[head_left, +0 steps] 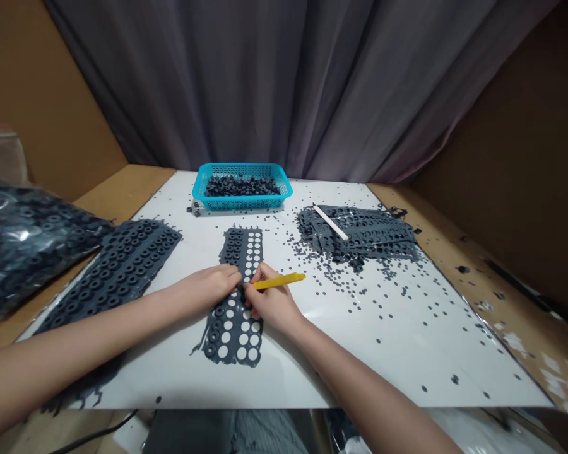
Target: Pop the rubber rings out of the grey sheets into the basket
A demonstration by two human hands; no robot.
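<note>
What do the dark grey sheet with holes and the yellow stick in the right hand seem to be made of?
The dark grey sheet looks like soft rubber: matte, its ragged edges lying limp. The yellow stick is probably plastic, evenly coloured and slightly shiny.

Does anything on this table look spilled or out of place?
Yes: many small dark discs lie scattered across the white board, mostly around the pile of punched dark sheets. They look odd because they are loose and strewn about, not gathered in the blue basket.
</note>
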